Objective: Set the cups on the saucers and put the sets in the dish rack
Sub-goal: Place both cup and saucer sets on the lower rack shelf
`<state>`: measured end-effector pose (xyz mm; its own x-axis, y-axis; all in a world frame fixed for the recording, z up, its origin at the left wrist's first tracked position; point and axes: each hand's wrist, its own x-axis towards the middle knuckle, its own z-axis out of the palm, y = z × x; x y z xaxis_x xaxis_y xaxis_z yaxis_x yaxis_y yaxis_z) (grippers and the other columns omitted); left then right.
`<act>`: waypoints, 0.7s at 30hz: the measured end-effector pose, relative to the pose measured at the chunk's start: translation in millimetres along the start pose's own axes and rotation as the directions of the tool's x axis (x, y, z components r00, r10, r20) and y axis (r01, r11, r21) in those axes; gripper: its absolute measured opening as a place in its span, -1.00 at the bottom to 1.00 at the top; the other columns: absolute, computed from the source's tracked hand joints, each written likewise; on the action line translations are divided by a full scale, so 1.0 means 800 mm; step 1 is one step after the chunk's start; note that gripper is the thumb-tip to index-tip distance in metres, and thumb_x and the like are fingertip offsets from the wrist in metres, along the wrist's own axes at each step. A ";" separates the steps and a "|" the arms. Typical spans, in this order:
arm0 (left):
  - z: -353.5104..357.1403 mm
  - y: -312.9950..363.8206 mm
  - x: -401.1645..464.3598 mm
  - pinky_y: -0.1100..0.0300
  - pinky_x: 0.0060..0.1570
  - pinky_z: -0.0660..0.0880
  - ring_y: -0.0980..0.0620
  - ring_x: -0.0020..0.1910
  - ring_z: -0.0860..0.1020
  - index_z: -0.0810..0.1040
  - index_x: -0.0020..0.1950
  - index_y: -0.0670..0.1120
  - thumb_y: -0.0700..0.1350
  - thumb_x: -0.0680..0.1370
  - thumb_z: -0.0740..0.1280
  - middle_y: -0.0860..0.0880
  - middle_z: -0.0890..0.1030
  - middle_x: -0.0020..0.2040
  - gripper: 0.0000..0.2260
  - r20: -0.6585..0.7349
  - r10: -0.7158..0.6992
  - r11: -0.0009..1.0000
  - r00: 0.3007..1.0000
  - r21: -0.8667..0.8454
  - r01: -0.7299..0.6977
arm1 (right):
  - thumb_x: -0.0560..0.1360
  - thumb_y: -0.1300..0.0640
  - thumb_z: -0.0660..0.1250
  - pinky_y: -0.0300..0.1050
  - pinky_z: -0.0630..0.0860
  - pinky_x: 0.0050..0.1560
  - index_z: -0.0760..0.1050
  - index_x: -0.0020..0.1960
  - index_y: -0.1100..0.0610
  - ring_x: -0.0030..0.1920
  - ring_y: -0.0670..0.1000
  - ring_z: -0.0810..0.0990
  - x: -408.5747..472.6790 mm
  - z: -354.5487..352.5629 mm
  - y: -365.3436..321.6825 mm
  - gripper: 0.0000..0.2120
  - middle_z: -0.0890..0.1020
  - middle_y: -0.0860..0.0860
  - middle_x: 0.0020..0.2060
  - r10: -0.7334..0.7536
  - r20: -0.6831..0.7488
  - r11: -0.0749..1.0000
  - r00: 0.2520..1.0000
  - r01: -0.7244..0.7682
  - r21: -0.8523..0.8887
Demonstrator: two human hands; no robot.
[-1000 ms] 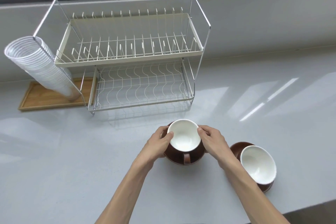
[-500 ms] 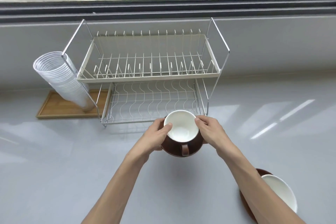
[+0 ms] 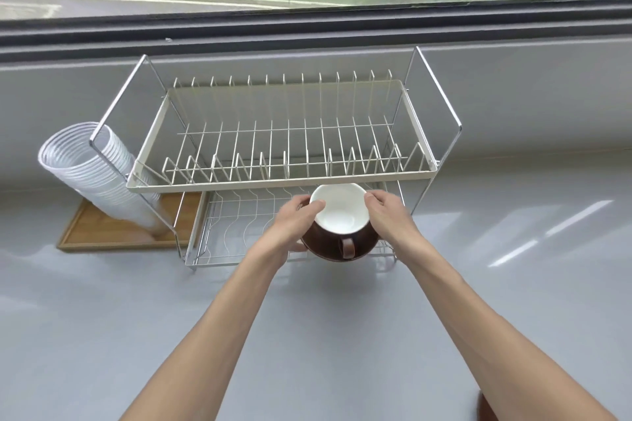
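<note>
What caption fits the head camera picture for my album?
Both hands, left and right, carry a cup on its saucer into the rack's lower shelf.

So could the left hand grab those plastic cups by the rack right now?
Probably not yet. The left hand is busy holding the cup and saucer together with the right hand. The plastic cups lean beyond the rack's left frame, otherwise unblocked.
</note>
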<state>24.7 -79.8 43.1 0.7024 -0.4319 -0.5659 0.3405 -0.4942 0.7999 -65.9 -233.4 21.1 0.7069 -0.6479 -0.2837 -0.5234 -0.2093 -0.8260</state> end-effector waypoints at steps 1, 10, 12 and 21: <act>0.000 0.004 0.009 0.00 0.00 0.60 -0.12 0.09 0.61 0.51 0.30 0.06 0.06 0.58 0.30 -0.06 0.61 0.14 -0.70 -0.001 0.003 1.000 1.000 -0.001 -0.003 | 0.61 0.05 0.09 -0.04 0.34 -0.18 0.50 -0.20 0.18 -0.22 0.08 0.44 0.008 0.002 -0.002 -0.67 0.49 0.00 -0.35 0.000 -0.016 1.000 1.000 0.000 -0.010; 0.005 0.022 0.065 0.04 -0.05 0.60 -0.05 -0.04 0.60 0.51 0.30 0.05 0.11 0.57 0.31 -0.04 0.61 -0.01 -0.67 0.010 0.023 0.999 1.000 -0.024 -0.023 | 0.61 0.10 0.06 -0.12 0.28 -0.29 0.38 -0.26 -0.01 -0.21 0.05 0.39 0.071 0.012 0.002 -0.71 0.46 -0.03 -0.27 0.053 -0.052 0.998 0.997 -0.054 -0.012; 0.006 0.020 0.072 0.03 -0.04 0.59 -0.06 -0.03 0.59 0.51 0.33 0.00 0.08 0.59 0.29 -0.06 0.61 0.01 -0.66 0.030 0.034 0.999 0.999 -0.033 -0.033 | 0.62 0.11 0.05 -0.13 0.23 -0.32 0.28 -0.31 -0.03 -0.24 0.02 0.34 0.077 0.014 0.004 -0.68 0.36 -0.07 -0.33 0.040 -0.054 0.999 0.998 -0.041 -0.017; 0.013 0.013 0.089 -0.05 0.12 0.55 -0.07 -0.02 0.55 0.50 0.29 0.01 0.06 0.61 0.28 -0.07 0.59 0.01 -0.72 0.024 0.030 0.998 0.999 -0.053 -0.029 | 0.59 0.16 0.05 -0.10 0.14 -0.37 0.24 -0.35 0.00 -0.37 -0.05 0.26 0.089 0.018 0.011 -0.67 0.30 -0.07 -0.40 0.043 -0.067 0.999 0.997 -0.043 0.003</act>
<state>71.7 -123.4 9.0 0.6973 -0.4640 -0.5463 0.3527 -0.4414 0.8251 -13.3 -270.9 -13.0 0.6503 -0.7040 -0.2853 -0.5518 -0.1796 -0.8144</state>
